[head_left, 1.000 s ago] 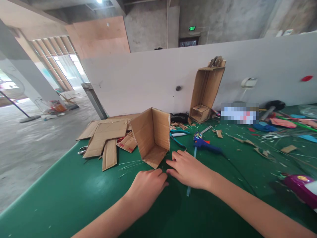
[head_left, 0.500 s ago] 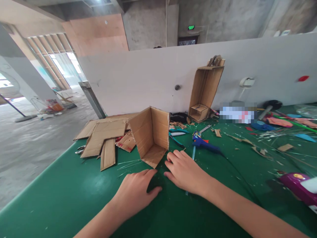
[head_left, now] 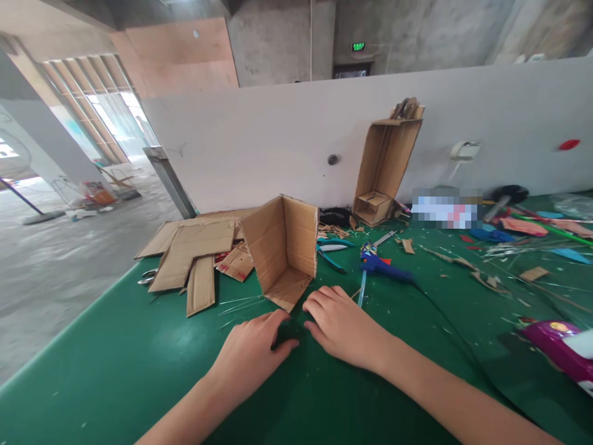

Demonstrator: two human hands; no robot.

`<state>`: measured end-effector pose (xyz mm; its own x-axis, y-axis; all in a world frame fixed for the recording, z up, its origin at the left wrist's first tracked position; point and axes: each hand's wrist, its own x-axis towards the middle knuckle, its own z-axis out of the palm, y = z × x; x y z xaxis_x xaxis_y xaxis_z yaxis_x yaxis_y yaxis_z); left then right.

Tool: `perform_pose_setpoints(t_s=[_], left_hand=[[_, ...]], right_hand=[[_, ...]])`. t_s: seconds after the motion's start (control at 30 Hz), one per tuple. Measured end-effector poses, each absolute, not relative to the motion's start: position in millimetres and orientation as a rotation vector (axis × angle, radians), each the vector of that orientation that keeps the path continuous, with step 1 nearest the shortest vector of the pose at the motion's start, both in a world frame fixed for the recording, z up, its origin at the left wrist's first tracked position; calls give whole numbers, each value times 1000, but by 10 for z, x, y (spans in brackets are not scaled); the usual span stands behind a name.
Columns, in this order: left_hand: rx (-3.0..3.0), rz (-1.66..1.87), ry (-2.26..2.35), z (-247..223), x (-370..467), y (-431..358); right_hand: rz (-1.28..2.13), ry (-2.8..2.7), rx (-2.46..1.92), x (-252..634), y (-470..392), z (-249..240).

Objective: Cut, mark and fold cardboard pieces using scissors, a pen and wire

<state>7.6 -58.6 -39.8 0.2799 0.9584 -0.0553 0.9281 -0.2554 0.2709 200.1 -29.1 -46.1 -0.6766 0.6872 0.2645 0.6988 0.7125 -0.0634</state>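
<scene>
A cardboard corner piece (head_left: 282,250), two upright walls on a small base, stands on the green table in front of me. My left hand (head_left: 254,343) rests just short of its front corner, thumb and fingers apart, holding nothing. On the other side my right hand (head_left: 338,324) lies near the base's right edge, fingers bent with a gap to the thumb, also with nothing in it. A blue hot glue gun (head_left: 384,269) lies beyond my right hand, its cord trailing to the right. Teal-handled pliers (head_left: 331,250) lie behind the cardboard piece's right side.
Flat cardboard pieces (head_left: 199,241) and scissors (head_left: 147,277) lie at the left. A tall cardboard box (head_left: 386,167) stands against the white partition (head_left: 259,142). Scraps, plastic strands and a purple object (head_left: 556,346) are spread on the right of the green table (head_left: 139,377).
My right hand has shifted slightly left and down, away from the pliers. My left hand and the cardboard corner piece have hardly moved; the view has tilted a little.
</scene>
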Motion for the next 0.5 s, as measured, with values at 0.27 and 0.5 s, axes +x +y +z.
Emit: perform_pose_setpoints(t_s=[0.27, 0.5], left_hand=[[2327, 196, 1700, -453, 78, -609], [2529, 123, 1538, -469, 55, -588]], right_hand=[[211, -2637, -991, 2080, -302, -479], [261, -2733, -828, 2121, -362, -418]])
